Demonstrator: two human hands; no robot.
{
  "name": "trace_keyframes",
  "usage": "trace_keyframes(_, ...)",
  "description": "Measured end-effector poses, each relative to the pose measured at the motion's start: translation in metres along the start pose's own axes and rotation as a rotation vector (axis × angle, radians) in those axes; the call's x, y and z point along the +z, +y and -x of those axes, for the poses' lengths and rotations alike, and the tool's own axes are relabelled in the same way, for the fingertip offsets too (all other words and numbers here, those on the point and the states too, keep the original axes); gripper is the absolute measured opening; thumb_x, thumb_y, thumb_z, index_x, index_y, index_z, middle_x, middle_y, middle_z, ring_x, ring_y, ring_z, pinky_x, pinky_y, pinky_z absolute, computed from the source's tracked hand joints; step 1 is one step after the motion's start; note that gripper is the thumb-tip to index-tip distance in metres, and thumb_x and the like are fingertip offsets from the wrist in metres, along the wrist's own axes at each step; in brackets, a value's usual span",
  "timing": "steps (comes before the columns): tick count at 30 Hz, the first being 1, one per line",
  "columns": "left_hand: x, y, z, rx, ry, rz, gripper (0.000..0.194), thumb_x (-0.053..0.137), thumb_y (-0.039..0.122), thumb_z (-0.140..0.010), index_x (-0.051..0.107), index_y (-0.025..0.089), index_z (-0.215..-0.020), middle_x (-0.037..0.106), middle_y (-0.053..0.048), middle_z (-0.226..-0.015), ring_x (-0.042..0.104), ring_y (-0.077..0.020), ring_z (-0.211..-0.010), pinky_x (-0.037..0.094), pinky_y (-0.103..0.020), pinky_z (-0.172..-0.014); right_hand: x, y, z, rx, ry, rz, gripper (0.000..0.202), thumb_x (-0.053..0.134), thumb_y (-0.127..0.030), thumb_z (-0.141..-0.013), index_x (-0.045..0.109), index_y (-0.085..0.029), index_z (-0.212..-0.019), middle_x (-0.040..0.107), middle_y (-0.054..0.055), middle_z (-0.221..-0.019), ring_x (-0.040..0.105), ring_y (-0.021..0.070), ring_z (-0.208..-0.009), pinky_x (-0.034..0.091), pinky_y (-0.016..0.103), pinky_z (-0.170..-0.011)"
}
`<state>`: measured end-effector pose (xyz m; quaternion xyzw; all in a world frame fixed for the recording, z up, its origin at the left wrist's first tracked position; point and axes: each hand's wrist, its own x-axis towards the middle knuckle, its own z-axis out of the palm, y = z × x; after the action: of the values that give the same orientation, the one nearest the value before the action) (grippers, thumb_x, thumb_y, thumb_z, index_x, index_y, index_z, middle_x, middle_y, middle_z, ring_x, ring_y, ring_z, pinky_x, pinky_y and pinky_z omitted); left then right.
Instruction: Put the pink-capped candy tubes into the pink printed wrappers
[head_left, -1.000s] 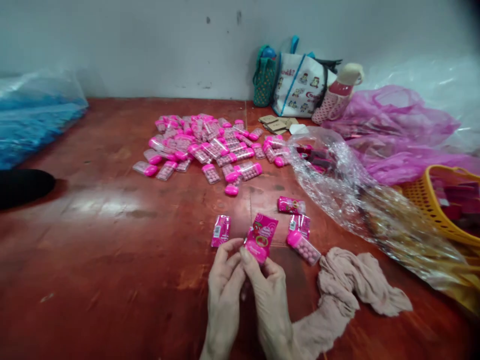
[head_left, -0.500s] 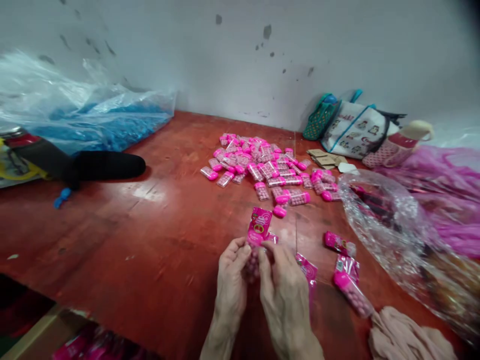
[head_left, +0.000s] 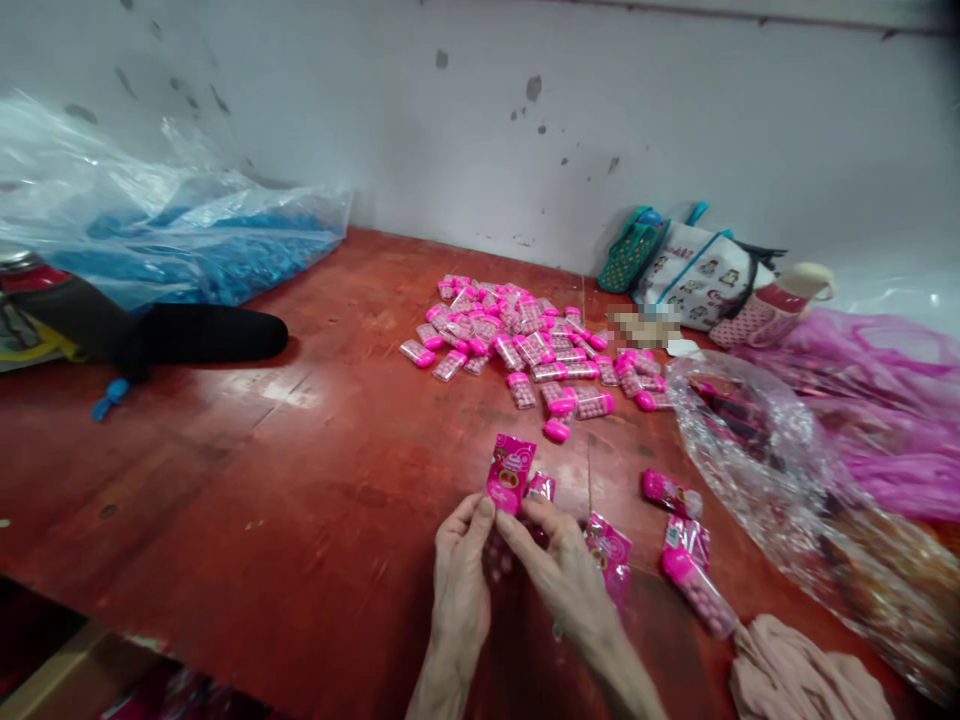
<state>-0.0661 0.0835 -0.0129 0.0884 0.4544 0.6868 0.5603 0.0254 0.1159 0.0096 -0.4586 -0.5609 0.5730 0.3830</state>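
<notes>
Between both hands is a small clear candy bottle (head_left: 497, 560) of pink round candies, with a printed pink plastic sleeve (head_left: 511, 468) standing up over its top end. My left hand (head_left: 460, 575) is closed around the bottle's left side, thumb at the lower edge of the sleeve. My right hand (head_left: 564, 570) pinches the same edge from the right, its thumb pressed close to the left one. Just behind and beside the right hand lie another pink sleeve (head_left: 609, 550) and a smaller pink-printed piece (head_left: 541, 486), partly covered.
A heap of pink-capped candy bottles (head_left: 517, 330) lies mid-table. Sleeved bottles (head_left: 701, 595) and a beige cloth (head_left: 806, 670) are at right, beside a clear plastic bag (head_left: 697, 420). Bags and a flask (head_left: 787, 300) stand by the wall; a black pouch (head_left: 214, 332) lies left.
My right hand has turned, its thumb now across the sleeve's lower edge near the left thumb. The bottle with its sleeve sits slightly lower and further left in view.
</notes>
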Motion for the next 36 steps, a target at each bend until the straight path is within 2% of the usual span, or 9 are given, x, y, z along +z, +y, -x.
trace_keyframes(2, -0.001, 0.0, -0.001, -0.025, 0.01, -0.022, 0.022, 0.064, 0.034, -0.073, 0.056, 0.014, -0.07, 0.051, 0.005, -0.046, 0.038, -0.0039, -0.037, 0.025, -0.015, -0.035, -0.023, -0.016, -0.01, 0.019, -0.194, 0.067, 0.026, 0.062, -0.039, -0.074, 0.07, -0.016, -0.083, 0.065, 0.002, -0.068, 0.058, 0.0174, -0.066, 0.045, 0.027, -0.064)
trace_keyframes(6, 0.001, -0.002, -0.002, -0.02, -0.013, -0.061, 0.021, 0.063, 0.034, -0.073, 0.056, 0.014, -0.071, 0.054, 0.003, -0.049, 0.039, -0.0039, -0.039, 0.026, -0.013, -0.036, -0.053, -0.05, -0.05, -0.096, -0.032, 0.267, 0.038, 0.049, -0.047, -0.081, 0.069, -0.016, -0.088, 0.065, 0.004, -0.079, 0.057, 0.0168, -0.072, 0.042, 0.026, -0.062)
trace_keyframes(8, 0.001, -0.003, -0.001, -0.003, -0.017, -0.073, 0.022, 0.063, 0.035, -0.073, 0.056, 0.014, -0.071, 0.053, 0.004, -0.049, 0.037, -0.0034, -0.038, 0.025, -0.013, -0.036, -0.053, -0.061, -0.072, -0.114, -0.201, 0.379, 0.043, 0.044, -0.05, -0.082, 0.069, -0.015, -0.074, 0.062, 0.002, -0.066, 0.052, 0.0131, -0.06, 0.038, 0.024, -0.054)
trace_keyframes(11, 0.001, -0.004, -0.001, 0.018, -0.01, -0.083, 0.024, 0.063, 0.036, -0.071, 0.057, 0.014, -0.069, 0.051, 0.004, -0.048, 0.035, -0.0033, -0.037, 0.025, -0.014, -0.036, -0.043, -0.065, -0.096, -0.097, -0.419, 0.439, 0.037, 0.062, -0.045, -0.07, 0.064, -0.015, -0.049, 0.047, -0.005, -0.042, 0.034, 0.0068, -0.04, 0.024, 0.021, -0.042)
trace_keyframes(14, 0.0, -0.003, -0.001, 0.028, 0.005, -0.091, 0.025, 0.063, 0.037, -0.071, 0.056, 0.013, -0.068, 0.051, 0.004, -0.048, 0.034, -0.0034, -0.037, 0.025, -0.014, -0.035, -0.034, -0.061, -0.107, -0.105, -0.5, 0.454, 0.028, 0.069, -0.034, -0.064, 0.062, -0.014, -0.045, 0.045, -0.006, -0.039, 0.031, 0.0058, -0.039, 0.021, 0.02, -0.042)
trace_keyframes(20, -0.001, -0.005, -0.003, 0.022, 0.033, -0.1, 0.025, 0.061, 0.037, -0.074, 0.055, 0.013, -0.067, 0.051, 0.003, -0.047, 0.033, -0.0033, -0.036, 0.024, -0.014, -0.035, -0.029, -0.051, -0.11, -0.124, -0.493, 0.463, 0.025, 0.066, -0.028, -0.067, 0.061, -0.014, -0.046, 0.045, -0.006, -0.04, 0.033, 0.0063, -0.041, 0.022, 0.021, -0.043)
trace_keyframes(26, -0.004, -0.007, -0.004, 0.004, 0.025, -0.084, 0.026, 0.059, 0.036, -0.076, 0.052, 0.014, -0.063, 0.048, 0.004, -0.047, 0.031, -0.0032, -0.037, 0.022, -0.014, -0.035, -0.026, -0.047, -0.108, -0.077, -0.529, 0.483, 0.04, 0.06, -0.036, -0.072, 0.053, -0.015, -0.039, 0.033, -0.008, -0.037, 0.02, 0.0048, -0.038, 0.015, 0.021, -0.042)
trace_keyframes(29, -0.005, -0.007, -0.005, -0.004, 0.017, -0.079, 0.027, 0.057, 0.035, -0.077, 0.05, 0.014, -0.062, 0.047, 0.004, -0.048, 0.029, -0.0027, -0.037, 0.021, -0.014, -0.035, -0.025, -0.046, -0.108, -0.075, -0.537, 0.492, 0.043, 0.059, -0.042, -0.073, 0.053, -0.016, -0.039, 0.033, -0.008, -0.037, 0.02, 0.0051, -0.038, 0.017, 0.021, -0.042)
trace_keyframes(36, -0.005, -0.008, -0.005, 0.014, 0.018, -0.086, 0.027, 0.057, 0.035, -0.077, 0.049, 0.014, -0.062, 0.046, 0.005, -0.048, 0.029, -0.003, -0.038, 0.022, -0.014, -0.035, -0.023, -0.041, -0.098, -0.197, -0.348, 0.56, 0.028, 0.066, -0.027, -0.066, 0.056, -0.015, -0.044, 0.045, -0.004, -0.047, 0.037, 0.0087, -0.048, 0.025, 0.023, -0.05)
